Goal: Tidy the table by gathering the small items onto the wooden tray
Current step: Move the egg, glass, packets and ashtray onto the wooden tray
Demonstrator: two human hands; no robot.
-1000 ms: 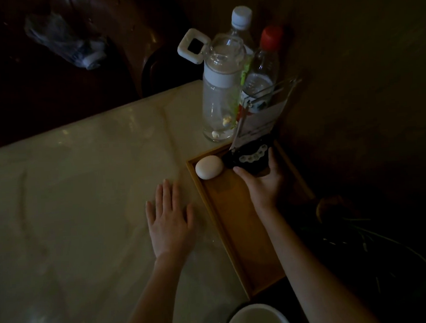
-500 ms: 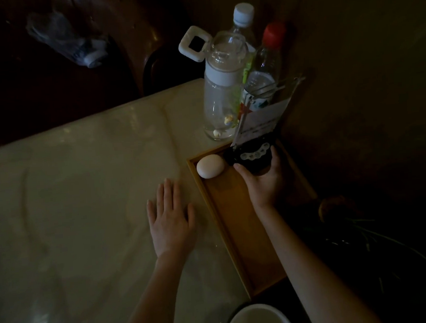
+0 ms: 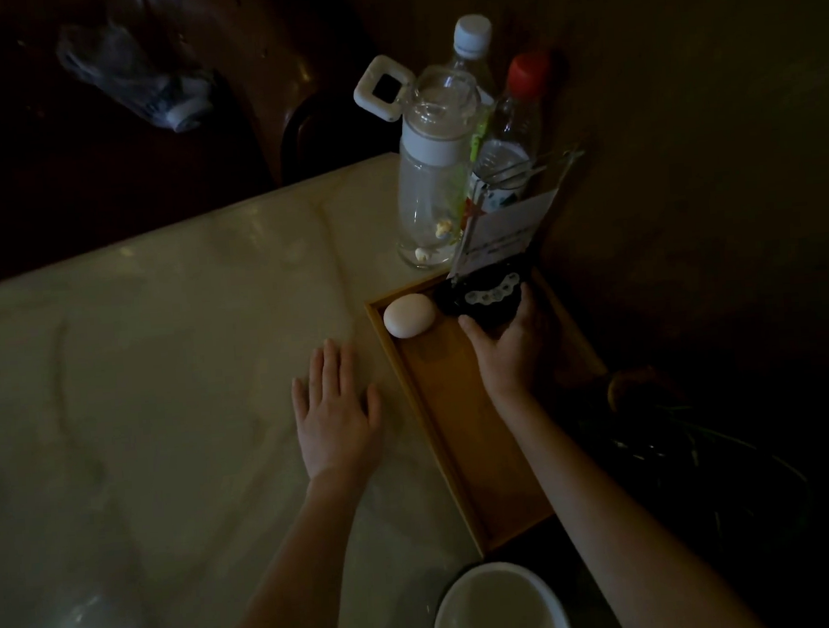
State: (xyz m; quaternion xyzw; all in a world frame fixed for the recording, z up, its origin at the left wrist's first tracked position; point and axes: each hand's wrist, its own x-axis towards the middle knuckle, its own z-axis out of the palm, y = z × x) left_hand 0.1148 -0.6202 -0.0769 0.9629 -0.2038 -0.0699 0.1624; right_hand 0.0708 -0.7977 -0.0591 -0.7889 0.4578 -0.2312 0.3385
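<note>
The wooden tray (image 3: pixel 467 462) lies along the table's right edge. In its far left corner rests a white egg (image 3: pixel 408 315). Beside the egg, at the tray's far end, sits a small black object (image 3: pixel 487 299) with a row of pale round dots on top. My right hand (image 3: pixel 510 348) is over the tray with thumb and fingers closed around that black object. My left hand (image 3: pixel 333 412) lies flat on the pale tabletop (image 3: pixel 137 382) just left of the tray, fingers spread, holding nothing.
Behind the tray stand a clear bottle with a white loop lid (image 3: pixel 434 165), a white-capped bottle (image 3: pixel 470 50), a red-capped bottle (image 3: pixel 517 125) and a paper card in a wire holder (image 3: pixel 507 231). A white bowl (image 3: pixel 497 612) sits at the near edge. The room is dim.
Both hands have stayed in place, the right still holding the black object at the tray's far end. Only the view has shifted slightly.
</note>
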